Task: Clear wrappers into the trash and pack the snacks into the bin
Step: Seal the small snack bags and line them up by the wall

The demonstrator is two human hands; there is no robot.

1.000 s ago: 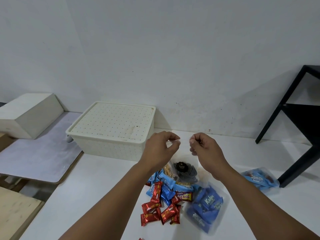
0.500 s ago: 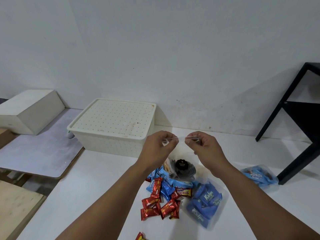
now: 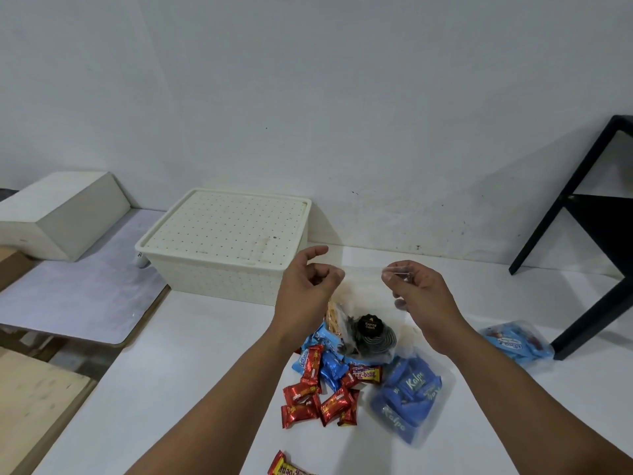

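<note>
My left hand and my right hand are raised over the white table, each pinching one side of the top edge of a clear plastic bag. The bag hangs between them and holds dark spiral snacks with a black label and pale stick snacks. Under it lies a pile of red candy bars and blue packets. A clear bag of blue Kalpa packs lies to the pile's right. The cream bin stands behind with its perforated lid on.
Another bag of blue snacks lies at the right by a black frame leg. One red bar is at the near edge of the view. A white box sits on a lower grey board at the left.
My hands have moved apart, stretching the bag's top edge wider. The left index finger has lifted off the pinch.
</note>
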